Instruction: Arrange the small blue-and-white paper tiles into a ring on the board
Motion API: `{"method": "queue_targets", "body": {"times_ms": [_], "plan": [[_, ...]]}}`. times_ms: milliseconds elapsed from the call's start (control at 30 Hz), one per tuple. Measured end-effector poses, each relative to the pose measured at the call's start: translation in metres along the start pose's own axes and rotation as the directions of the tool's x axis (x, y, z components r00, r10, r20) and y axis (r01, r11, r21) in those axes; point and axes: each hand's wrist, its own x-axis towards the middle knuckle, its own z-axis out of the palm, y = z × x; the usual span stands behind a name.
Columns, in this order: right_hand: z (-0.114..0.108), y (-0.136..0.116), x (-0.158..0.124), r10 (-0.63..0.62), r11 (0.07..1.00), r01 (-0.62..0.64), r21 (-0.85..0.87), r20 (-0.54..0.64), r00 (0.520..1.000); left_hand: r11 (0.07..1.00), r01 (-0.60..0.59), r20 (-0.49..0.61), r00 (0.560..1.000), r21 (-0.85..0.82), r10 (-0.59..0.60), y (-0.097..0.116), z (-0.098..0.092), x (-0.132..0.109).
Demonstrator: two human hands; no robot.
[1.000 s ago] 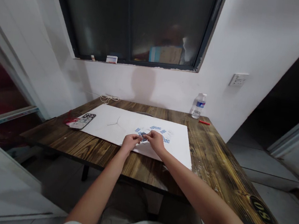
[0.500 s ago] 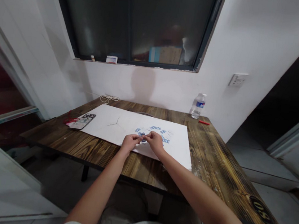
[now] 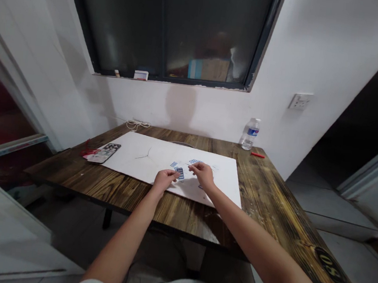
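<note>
Small blue-striped cards [image 3: 195, 161] lie scattered on a white sheet of paper [image 3: 139, 156] on the wooden table [image 3: 265, 192]. My left hand [image 3: 163, 179] pinches a small stack of the blue cards [image 3: 180, 173] just above the paper. A little farther out, my right hand [image 3: 203, 174] has its fingers curled over the scattered cards; whether it holds one is hidden.
A phone [image 3: 105, 152] and a red tassel [image 3: 88, 151] lie at the paper's left end. A water bottle [image 3: 251, 133] and a red marker [image 3: 258, 155] are at the table's far right by the wall. A coiled cord [image 3: 138, 124] lies at the far edge.
My right hand has drawn away from my left hand, moving right and farther out over the scattered cards. The left hand stays put with its stack.
</note>
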Motion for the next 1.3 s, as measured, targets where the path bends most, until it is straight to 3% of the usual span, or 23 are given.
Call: {"method": "queue_targets", "body": {"times_ms": [200, 400, 567, 667, 933, 1300], "plan": [[-0.034, 0.010, 0.022, 0.006, 0.998, -0.011, -0.054, -0.094, 0.996, 1.000, 0.015, -0.028, 0.999, -0.015, -0.015, 0.000, 0.001, 0.000], [-0.079, 0.025, 0.043, -0.011, 0.963, -0.040, -0.266, -0.187, 0.982, 1.000, 0.012, -0.027, 1.000, -0.015, -0.012, -0.001, 0.001, 0.000], [-0.112, 0.030, 0.055, 0.039, 0.885, -0.169, -0.434, -0.293, 0.955, 1.000, 0.017, -0.020, 1.000, -0.009, -0.017, 0.001, 0.001, -0.001], [-0.124, 0.030, 0.057, 0.085, 0.805, -0.242, -0.542, -0.298, 0.951, 1.000, 0.025, -0.025, 0.999, -0.010, -0.025, 0.001, 0.002, -0.002], [-0.123, 0.041, 0.046, 0.113, 0.685, -0.244, -0.687, -0.231, 0.966, 1.000, 0.024, -0.033, 0.999, -0.003, -0.024, 0.001, 0.002, 0.000], [-0.112, 0.044, 0.034, 0.053, 0.555, -0.137, -0.821, -0.129, 0.990, 1.000, 0.015, -0.031, 0.999, 0.008, -0.014, 0.001, 0.001, -0.001]]}}
